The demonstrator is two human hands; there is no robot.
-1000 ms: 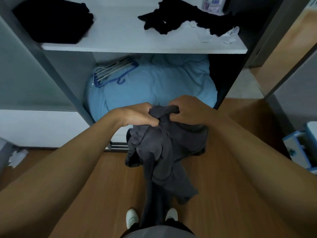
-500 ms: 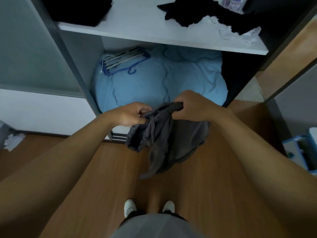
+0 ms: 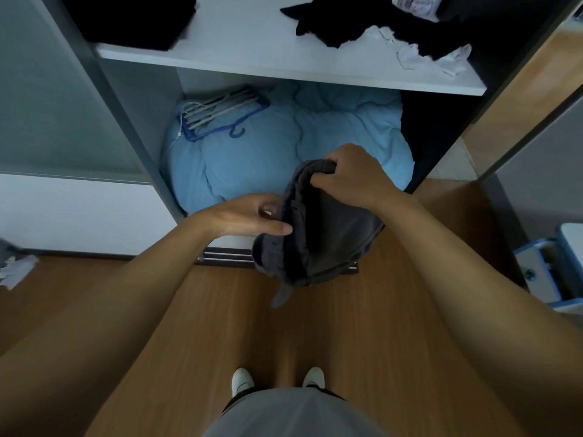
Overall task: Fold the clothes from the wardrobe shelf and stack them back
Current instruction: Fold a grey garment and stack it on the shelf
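A dark grey garment (image 3: 331, 241) hangs bunched in front of the wardrobe, above the wooden floor. My right hand (image 3: 350, 175) grips its upper edge. My left hand (image 3: 252, 216) is lower and to the left, pinching the garment's side edge between thumb and fingers. On the white wardrobe shelf (image 3: 284, 52) above lie a folded black pile (image 3: 132, 17) at the left, crumpled black clothes (image 3: 362, 23) at the right and a small white piece (image 3: 441, 58) by the right end.
Under the shelf a light blue duvet (image 3: 252, 152) fills the compartment, with blue and white hangers (image 3: 217, 115) on it. A blue-white box (image 3: 555, 266) stands on the floor at the right. Crumpled paper (image 3: 15, 269) lies at the left. My feet (image 3: 277, 378) are below.
The garment's long hanging tail has been gathered up into a shorter bundle. My hands have come apart: the right rose and the left dropped to the side edge.
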